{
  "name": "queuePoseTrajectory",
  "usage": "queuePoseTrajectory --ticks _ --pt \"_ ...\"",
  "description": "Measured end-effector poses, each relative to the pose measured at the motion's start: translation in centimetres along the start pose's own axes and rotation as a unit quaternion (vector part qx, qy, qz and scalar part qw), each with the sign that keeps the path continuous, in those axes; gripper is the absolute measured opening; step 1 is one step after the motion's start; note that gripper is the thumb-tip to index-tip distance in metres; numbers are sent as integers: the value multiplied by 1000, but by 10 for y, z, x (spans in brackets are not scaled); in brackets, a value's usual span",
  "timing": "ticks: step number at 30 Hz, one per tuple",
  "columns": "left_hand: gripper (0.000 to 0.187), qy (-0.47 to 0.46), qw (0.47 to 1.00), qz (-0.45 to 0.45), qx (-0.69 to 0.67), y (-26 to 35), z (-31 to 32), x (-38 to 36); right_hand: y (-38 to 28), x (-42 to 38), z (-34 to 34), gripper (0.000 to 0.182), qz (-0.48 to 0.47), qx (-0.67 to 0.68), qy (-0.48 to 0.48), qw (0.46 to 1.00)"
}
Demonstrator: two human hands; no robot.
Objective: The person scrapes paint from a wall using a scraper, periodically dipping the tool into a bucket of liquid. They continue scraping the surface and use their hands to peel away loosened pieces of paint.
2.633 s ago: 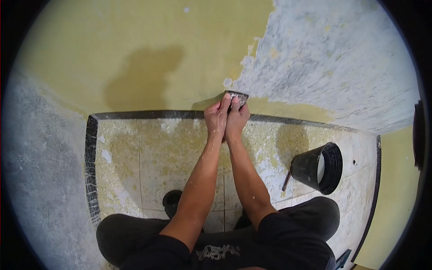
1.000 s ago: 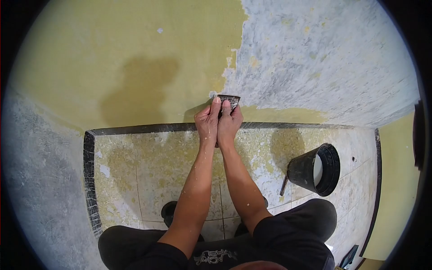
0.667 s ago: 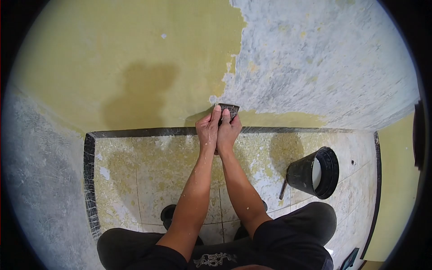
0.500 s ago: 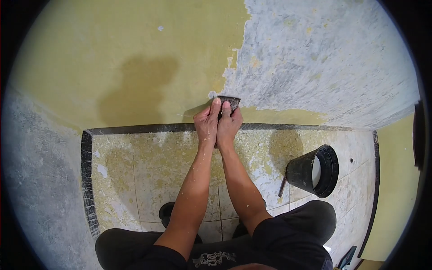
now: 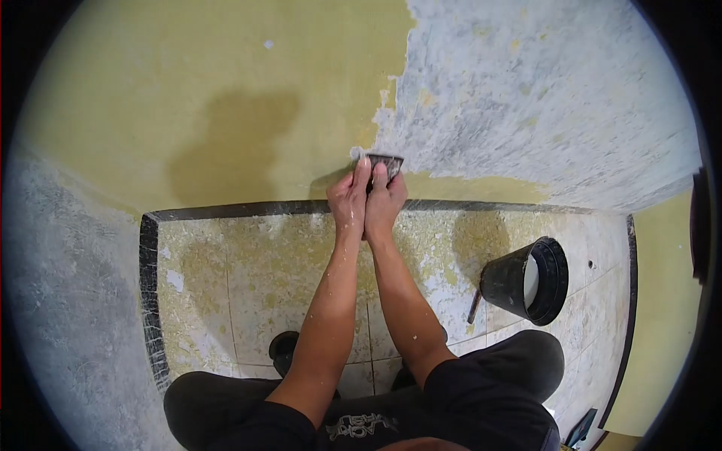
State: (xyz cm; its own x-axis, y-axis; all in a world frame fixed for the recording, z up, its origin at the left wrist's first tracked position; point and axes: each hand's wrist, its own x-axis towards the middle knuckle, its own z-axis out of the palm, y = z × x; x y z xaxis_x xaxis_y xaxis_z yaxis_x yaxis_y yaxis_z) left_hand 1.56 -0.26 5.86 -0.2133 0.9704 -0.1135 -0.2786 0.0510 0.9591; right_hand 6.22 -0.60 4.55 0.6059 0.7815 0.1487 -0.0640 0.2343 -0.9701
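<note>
Both my hands are closed around one paint scraper point(image 5: 389, 163) with a dark, flat blade. My left hand point(image 5: 348, 197) and my right hand point(image 5: 385, 197) sit side by side, thumbs pointing up along the blade. The blade's top edge lies against the wall at the border between yellow paint point(image 5: 331, 105) and the bared grey-white patch point(image 5: 481, 113). Most of the handle is hidden by my palms; its end shows between my wrists. A small loosened bit of paint sits by the blade's left corner.
A black bucket point(image 5: 505, 287) with whitish contents stands on the tiled floor point(image 5: 293, 255) to the right, a stick-like handle point(image 5: 474, 307) beside it. Paint flakes cover the tiles. A dark skirting strip point(image 5: 248, 211) runs along the wall's foot. My bent knees flank my arms.
The scraper and both hands have shifted very slightly up and right on the wall. The whole view has tilted a little; the grip looks the same.
</note>
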Motion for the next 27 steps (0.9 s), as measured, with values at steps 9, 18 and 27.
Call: queuePoseTrajectory --ticks 9,18,27 --pt "47 -12 1000 -17 9 -9 -3 4 -15 6 3 22 -16 0 -30 999" --pt "36 -6 1000 -11 5 -37 5 5 13 0 -17 19 39 -103 26 994" --pt "34 15 987 23 156 -67 8 7 34 12 -26 22 9 -89 48 995"
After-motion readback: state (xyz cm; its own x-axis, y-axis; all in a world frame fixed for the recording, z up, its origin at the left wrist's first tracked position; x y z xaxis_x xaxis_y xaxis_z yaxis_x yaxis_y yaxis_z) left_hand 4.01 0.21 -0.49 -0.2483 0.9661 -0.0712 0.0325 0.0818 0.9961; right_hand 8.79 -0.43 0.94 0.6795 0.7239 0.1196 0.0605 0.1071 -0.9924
